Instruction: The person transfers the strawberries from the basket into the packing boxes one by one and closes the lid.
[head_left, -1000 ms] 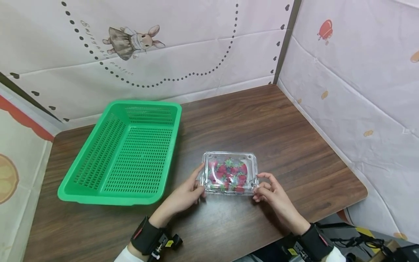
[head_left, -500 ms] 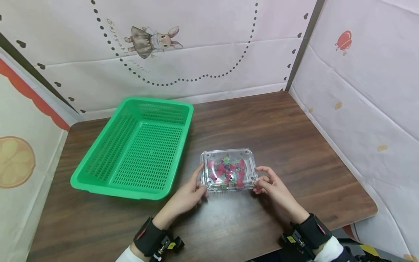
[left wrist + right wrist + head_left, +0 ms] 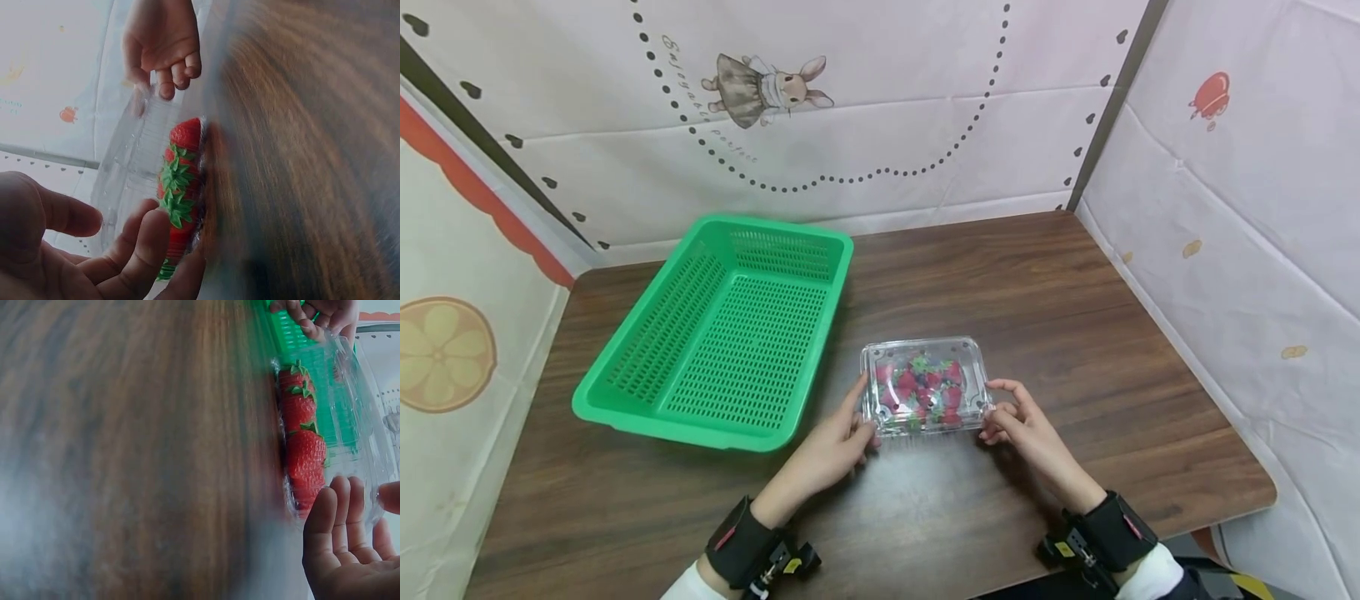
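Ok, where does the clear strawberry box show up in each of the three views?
Head: the strawberry box lies low of centre on the table, between the left hand and the right hand.
Left wrist: left of centre, seen edge-on, the left hand's fingers at its near end.
Right wrist: at the right, green basket behind it.
Shared landmark: the red strawberries inside.

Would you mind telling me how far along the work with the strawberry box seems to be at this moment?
Early, by the look of it. Done: little that shows; the clear strawberry box stands closed on the table. In hand: the left hand and right hand grip its two ends. Left: the lid is unopened, and the green basket beside it holds nothing, so any emptying or moving seems yet to come.
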